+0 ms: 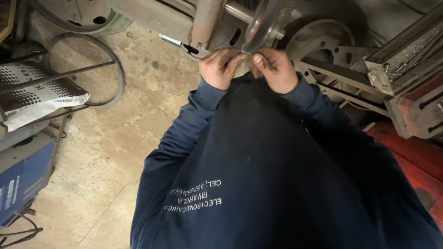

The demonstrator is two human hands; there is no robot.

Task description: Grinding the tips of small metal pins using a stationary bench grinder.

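Pinching the thin edge of the round metal disc (pixel 258 27) w/ both hands, left hand (pixel 220 68) & right hand (pixel 276 69) curled shut on its bottom rim (up by the rusty machine (pixel 203 18)), fingers could slip & get cut.

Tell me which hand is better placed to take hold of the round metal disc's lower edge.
Probably the right hand: its fingertips sit directly under the metal disc and seem to touch its bottom edge. The left hand is curled just beside it, fingers pointing toward the same spot but slightly off the disc.
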